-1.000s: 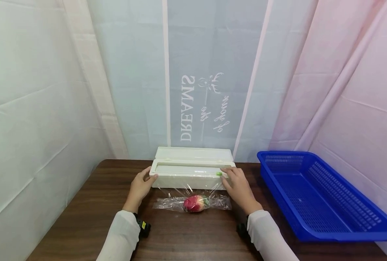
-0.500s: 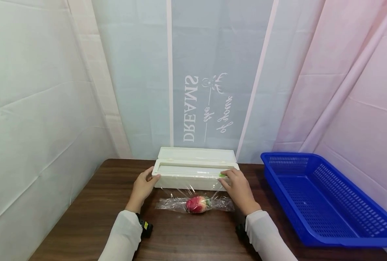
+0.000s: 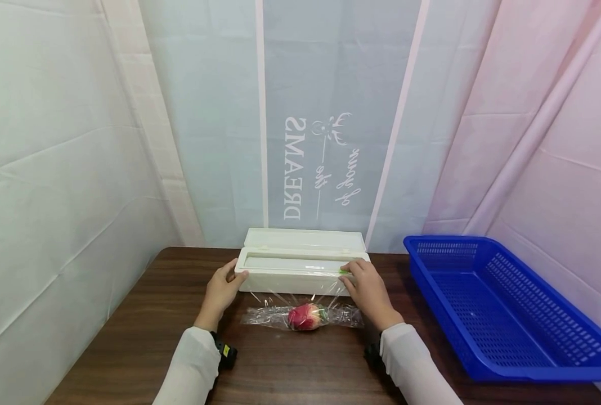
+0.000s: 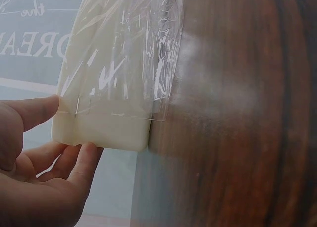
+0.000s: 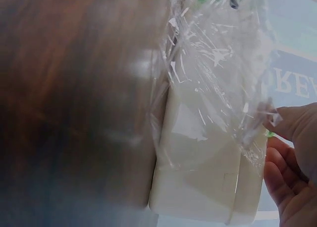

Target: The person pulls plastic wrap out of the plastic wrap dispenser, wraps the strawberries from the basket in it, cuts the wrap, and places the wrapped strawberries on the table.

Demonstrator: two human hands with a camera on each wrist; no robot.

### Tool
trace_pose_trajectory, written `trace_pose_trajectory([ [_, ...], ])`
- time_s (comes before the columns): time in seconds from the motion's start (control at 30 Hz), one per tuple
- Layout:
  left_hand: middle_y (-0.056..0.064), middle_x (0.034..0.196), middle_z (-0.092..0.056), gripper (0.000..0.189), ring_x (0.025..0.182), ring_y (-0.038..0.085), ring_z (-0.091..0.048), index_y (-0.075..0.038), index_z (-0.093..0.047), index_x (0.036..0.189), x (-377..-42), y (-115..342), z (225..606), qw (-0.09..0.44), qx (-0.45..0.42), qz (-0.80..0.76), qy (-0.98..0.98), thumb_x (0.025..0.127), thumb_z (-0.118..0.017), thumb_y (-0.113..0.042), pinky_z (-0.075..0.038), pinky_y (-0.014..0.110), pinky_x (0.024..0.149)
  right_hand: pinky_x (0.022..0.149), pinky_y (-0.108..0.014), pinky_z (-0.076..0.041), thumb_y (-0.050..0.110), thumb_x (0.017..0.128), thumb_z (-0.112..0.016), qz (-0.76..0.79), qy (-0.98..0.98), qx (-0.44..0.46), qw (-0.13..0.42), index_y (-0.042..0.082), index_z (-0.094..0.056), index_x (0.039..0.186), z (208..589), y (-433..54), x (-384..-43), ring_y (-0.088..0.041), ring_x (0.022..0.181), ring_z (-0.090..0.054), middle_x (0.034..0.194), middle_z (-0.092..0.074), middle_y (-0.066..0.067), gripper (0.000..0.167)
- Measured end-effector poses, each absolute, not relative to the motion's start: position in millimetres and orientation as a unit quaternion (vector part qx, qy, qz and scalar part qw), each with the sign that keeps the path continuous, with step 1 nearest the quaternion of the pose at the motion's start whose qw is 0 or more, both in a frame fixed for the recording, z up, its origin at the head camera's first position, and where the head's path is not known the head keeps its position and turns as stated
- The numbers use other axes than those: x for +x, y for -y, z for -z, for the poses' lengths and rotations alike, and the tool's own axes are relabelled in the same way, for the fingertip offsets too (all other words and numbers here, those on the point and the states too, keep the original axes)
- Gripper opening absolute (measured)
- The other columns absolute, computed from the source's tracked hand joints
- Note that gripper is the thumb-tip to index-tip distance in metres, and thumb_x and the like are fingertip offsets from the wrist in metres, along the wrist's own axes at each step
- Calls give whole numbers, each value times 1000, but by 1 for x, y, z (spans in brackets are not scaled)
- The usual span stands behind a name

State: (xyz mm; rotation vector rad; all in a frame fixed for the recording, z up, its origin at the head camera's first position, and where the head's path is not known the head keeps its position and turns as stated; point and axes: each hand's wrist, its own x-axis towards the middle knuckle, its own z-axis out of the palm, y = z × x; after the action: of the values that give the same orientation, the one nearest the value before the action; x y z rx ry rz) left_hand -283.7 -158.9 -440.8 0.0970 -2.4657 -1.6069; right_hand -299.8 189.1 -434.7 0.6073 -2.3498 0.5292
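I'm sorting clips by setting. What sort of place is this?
Likely a small curtained-off recording booth: fabric hangings stand on three sides of a wood-grain table, and black devices sit at both of the person's wrists.

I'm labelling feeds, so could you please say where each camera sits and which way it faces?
Head: on the head, facing forward and down at the white box; left hand, right hand and sleeves show.
Left wrist: worn there, facing the box's left end; left hand shows.
Right wrist: worn there, facing the box's right end; right hand shows.
Both wrist views share box and clear film.
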Motion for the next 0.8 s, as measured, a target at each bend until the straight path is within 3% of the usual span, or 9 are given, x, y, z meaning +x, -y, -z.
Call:
trace_pose_trajectory([
  [0.8,25,151,-36,63,134,44,-43,-4,-38,154,-281,158,439,96,32,540,836,101,-63,-28,-44,54,103,77,-45,-53,6,84,-82,-206,878,281,328,9,-69,97,436,-191,-306,-29,93,-61,100,-65,-7,18],
])
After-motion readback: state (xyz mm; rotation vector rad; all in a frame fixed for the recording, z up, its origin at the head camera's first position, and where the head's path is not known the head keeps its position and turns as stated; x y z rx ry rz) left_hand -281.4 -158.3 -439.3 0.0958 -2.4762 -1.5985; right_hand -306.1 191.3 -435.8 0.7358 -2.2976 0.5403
